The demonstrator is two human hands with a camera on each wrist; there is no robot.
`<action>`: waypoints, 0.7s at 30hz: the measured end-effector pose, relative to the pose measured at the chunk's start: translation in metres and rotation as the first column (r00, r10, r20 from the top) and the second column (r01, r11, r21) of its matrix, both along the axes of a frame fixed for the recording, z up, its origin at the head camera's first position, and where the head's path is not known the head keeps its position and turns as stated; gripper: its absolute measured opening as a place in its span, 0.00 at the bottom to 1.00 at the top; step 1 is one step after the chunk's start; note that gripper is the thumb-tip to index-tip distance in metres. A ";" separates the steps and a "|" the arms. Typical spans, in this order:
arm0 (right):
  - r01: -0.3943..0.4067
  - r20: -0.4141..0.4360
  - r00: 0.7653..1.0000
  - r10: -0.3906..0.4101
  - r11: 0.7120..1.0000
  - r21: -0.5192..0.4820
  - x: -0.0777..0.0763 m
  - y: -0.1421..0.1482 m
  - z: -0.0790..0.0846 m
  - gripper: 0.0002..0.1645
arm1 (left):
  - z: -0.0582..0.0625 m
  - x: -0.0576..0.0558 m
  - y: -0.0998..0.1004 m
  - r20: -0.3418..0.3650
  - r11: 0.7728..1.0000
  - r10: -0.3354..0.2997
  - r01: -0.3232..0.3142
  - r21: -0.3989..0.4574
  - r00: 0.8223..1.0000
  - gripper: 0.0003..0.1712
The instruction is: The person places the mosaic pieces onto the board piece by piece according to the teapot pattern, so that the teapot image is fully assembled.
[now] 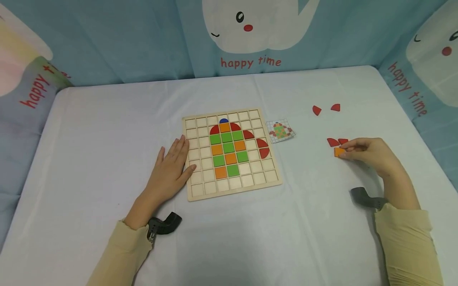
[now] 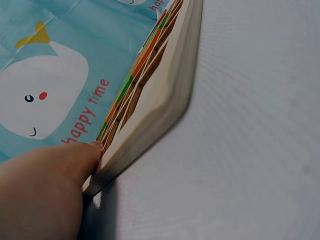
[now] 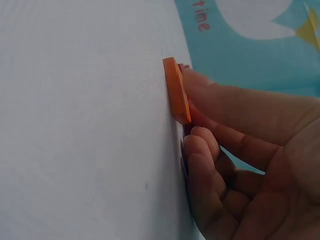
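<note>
A wooden grid board [image 1: 234, 194] lies on the white table, with green, orange, red and blue tiles set in some of its squares. My left hand [image 1: 166, 174] lies flat along the board's left edge, fingers straight and thumb over the rim; the left wrist view shows the thumb touching the board's edge [image 2: 170, 95]. Off to the right, my right hand [image 1: 373, 155] pinches an orange square tile [image 3: 176, 92] between thumb and fingers, at or just above the tabletop. Beside it lie two red quarter-round tiles [image 1: 332, 142], one partly hidden by the fingers.
A small pattern card [image 1: 280, 131] with a coloured grid picture lies against the board's right side. Farther back on the right are two more red quarter-round tiles [image 1: 316, 110]. A blue printed curtain [image 1: 143, 43] borders the table's back and sides.
</note>
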State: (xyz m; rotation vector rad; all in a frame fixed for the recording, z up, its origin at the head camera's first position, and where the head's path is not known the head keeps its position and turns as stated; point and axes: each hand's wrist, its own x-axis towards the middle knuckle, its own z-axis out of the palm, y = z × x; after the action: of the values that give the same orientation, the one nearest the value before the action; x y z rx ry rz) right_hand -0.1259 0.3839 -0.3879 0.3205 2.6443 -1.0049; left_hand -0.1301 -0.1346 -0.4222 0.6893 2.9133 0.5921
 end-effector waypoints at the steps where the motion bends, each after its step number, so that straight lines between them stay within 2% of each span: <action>1: 0.000 0.001 1.000 0.000 1.000 0.004 0.000 0.000 0.000 0.29 | 0.000 0.000 0.000 -0.001 1.000 0.000 0.000 -0.001 1.000 0.42; 10: -0.035 -0.025 0.999 0.035 0.999 0.001 0.000 -0.003 -0.001 0.24 | 0.000 0.000 0.000 0.001 1.000 0.003 -0.003 -0.001 1.000 0.41; 21: -0.037 -0.052 0.998 0.038 0.999 0.031 0.001 -0.004 -0.003 0.22 | 0.002 0.001 0.001 -0.001 1.000 0.003 -0.003 -0.006 1.000 0.41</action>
State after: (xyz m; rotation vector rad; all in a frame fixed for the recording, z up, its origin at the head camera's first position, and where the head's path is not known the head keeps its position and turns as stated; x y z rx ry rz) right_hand -0.1252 0.3798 -0.3913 0.2534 2.7042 -0.9754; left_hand -0.1293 -0.1335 -0.4207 0.6847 2.9159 0.5840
